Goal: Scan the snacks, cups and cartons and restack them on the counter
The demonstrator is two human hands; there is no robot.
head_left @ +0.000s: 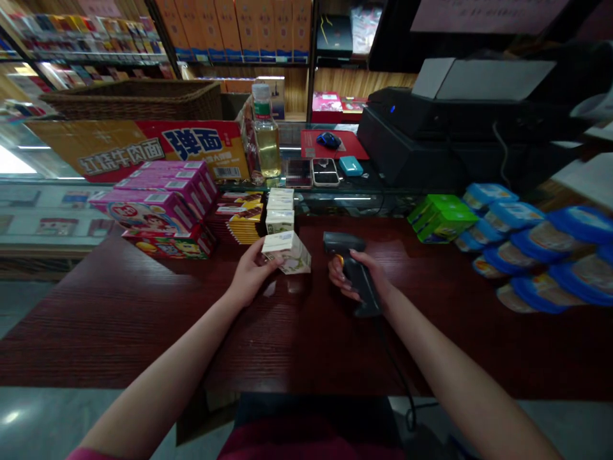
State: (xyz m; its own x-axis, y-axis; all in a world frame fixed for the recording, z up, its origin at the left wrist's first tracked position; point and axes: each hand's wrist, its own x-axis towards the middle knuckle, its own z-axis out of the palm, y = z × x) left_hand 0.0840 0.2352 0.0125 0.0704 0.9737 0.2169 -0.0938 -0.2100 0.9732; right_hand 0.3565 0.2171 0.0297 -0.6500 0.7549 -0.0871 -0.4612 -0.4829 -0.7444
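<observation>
My left hand [253,271] is closed around a small white-and-green carton [290,252], which it holds tilted just above the dark wooden counter [306,345]. A row of similar white cartons [280,207] stands right behind it. In my right hand [361,275] is a black barcode scanner [361,271], my fingers wrapped round its handle and its head pointing left toward the carton. Its cable hangs down past the counter's front edge. Beside the white cartons on the left are brown-and-yellow packets [244,217].
Stacked pink boxes [165,191] stand on red boxes [167,245] at the left. Green packages [441,217] and blue-lidded tubs [555,255] occupy the right. Behind are a noodle carton [158,148], a bottle [267,137], a phone [325,172], a mouse [328,140] and a black machine [421,150].
</observation>
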